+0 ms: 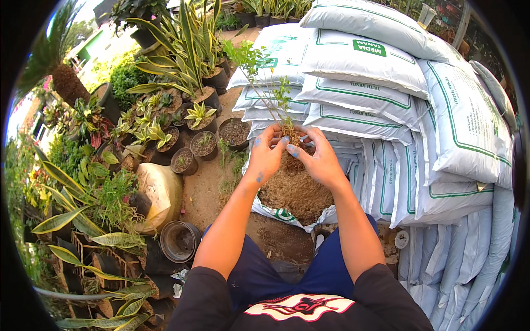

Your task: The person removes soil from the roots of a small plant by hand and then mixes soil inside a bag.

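Between my hands is a leafy potted-type seedling with thin stems and a brown root clump at its base. My left hand has thumb and fingers on the left side of the root clump, and my right hand touches its right side. Blue stains mark the fingers of both. Below them, an open white sack with green print holds a mound of brown growing medium. Part of the root clump is hidden behind the fingertips.
Stacked white sacks with green borders rise ahead and to the right. Small black pots and variegated snake plants crowd the left. An empty round pot stands by my left leg, near a pale yellowish sack.
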